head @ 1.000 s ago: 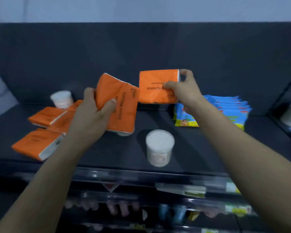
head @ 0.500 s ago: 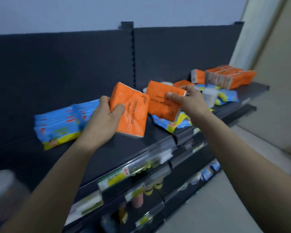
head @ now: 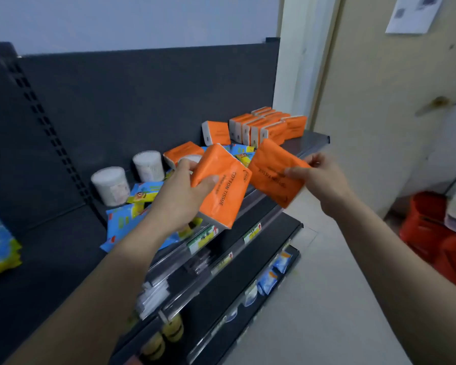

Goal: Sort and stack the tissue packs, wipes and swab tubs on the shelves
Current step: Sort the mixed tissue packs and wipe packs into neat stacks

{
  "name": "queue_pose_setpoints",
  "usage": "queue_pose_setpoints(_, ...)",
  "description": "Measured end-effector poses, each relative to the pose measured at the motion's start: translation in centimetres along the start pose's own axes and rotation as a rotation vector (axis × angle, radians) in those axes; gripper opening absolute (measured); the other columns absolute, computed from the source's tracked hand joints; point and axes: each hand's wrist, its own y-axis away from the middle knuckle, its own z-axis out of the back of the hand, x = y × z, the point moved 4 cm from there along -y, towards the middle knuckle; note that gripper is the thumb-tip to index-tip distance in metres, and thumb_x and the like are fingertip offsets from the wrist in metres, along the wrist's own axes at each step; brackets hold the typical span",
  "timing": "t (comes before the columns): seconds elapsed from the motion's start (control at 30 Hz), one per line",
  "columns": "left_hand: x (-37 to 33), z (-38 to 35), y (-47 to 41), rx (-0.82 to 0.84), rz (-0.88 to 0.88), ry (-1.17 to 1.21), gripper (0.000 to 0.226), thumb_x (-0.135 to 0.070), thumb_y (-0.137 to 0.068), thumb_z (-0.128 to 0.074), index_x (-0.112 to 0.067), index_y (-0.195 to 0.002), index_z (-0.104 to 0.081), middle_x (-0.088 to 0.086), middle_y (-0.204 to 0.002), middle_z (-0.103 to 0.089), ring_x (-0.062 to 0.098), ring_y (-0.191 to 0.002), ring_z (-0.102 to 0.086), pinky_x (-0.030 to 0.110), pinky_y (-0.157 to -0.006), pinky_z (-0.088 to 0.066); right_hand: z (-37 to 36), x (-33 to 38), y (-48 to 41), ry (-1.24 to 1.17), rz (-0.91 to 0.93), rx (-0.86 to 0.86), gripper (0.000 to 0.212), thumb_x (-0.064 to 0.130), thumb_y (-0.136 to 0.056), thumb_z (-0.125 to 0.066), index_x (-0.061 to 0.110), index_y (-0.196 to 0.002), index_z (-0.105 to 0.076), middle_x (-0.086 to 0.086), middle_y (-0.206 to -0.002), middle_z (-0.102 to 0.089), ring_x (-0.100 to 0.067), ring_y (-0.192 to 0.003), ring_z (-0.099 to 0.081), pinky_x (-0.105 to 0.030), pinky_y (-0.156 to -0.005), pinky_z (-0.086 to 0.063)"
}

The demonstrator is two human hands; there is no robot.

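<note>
With our left hand point(head: 181, 196) and right hand point(head: 320, 180) each gripping an orange pack point(head: 221, 185), we judge them bound next for the row point(head: 267, 126).

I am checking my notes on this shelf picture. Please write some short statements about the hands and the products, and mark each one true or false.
1. Each hand holds one orange tissue pack. True: the left hand grips one pack, and the right hand grips the other.
2. The two swab tubs lie on their sides. False: both stand upright.
3. A row of orange packs stands at the far end of the shelf. True.
4. The wipes packs are green. False: they are blue and yellow.
5. The two held packs are pressed flat together. False: they appear to be apart.
</note>
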Motion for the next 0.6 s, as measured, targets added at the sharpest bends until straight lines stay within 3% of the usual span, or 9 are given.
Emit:
queue_pose_setpoints(0.13,0.2,-2.0,-4.0,-0.009,0.029,-0.001,0.03,-0.04,-0.086,-0.06,-0.023,-0.107,-0.046,-0.001,-0.098,-0.063,0.014,-0.081,-0.063,0.033,-0.071,-0.05,0.8,-1.6,-3.9,0.019,-0.028,-0.009,0.039,0.011,-0.066,-0.079,0.021,-0.08,-0.044,-0.005,-0.088,-0.052,-0.021,-0.079,-0.054,-0.036,-0.068,-0.047)
queue_pose_setpoints(0.2,0.4,-2.5,-6.3,-0.055,0.05,-0.02,0.028,-0.038,-0.085,-0.06,-0.023,-0.105,-0.046,-0.001,-0.096,-0.063,0.016,-0.081,-0.063,0.033,-0.071,-0.049,0.7,-2.0,-6.0,0.023,-0.025,-0.016,0.039,0.01,-0.068,-0.078,0.021,-0.083,-0.044,-0.006,-0.092,-0.053,-0.022,-0.08,-0.054,-0.033,-0.062,-0.047)
queue_pose_setpoints(0.3,0.3,-3.1,-10.1,-0.127,0.06,-0.029,0.023,-0.03,-0.083,-0.059,-0.021,-0.101,-0.047,-0.002,-0.095,-0.061,0.014,-0.077,-0.061,0.026,-0.058,-0.05,0.3,-1.9,-9.9,0.011,0.004,-0.023,0.043,0.007,-0.072,-0.075,0.017,-0.102,-0.047,-0.007,-0.106,-0.053,-0.024,-0.089,-0.055,-0.031,-0.067,-0.048)
queue_pose_setpoints(0.43,0.4,-3.8,-15.7,-0.155,0.063,-0.019,0.026,-0.027,-0.081,-0.058,-0.019,-0.104,-0.049,-0.002,-0.098,-0.061,0.02,-0.091,-0.06,0.032,-0.079,-0.047,-1.0,-0.8,-16.1,0.086,0.052,-0.02,0.056,0.004,-0.072,-0.074,0.014,-0.123,-0.052,-0.009,-0.116,-0.056,-0.025,-0.101,-0.058,-0.037,-0.087,-0.05)
queue_pose_setpoints(0.6,0.3,-5.3,-22.2,-0.116,0.044,0.016,0.031,-0.027,-0.083,-0.06,-0.018,-0.111,-0.049,-0.003,-0.101,-0.058,0.017,-0.094,-0.058,0.03,-0.078,-0.043,-1.9,-0.1,-22.8,0.21,0.108,-0.015,0.05,0.005,-0.072,-0.07,0.019,-0.119,-0.061,-0.006,-0.107,-0.06,-0.023,-0.095,-0.059,-0.032,-0.079,-0.05)
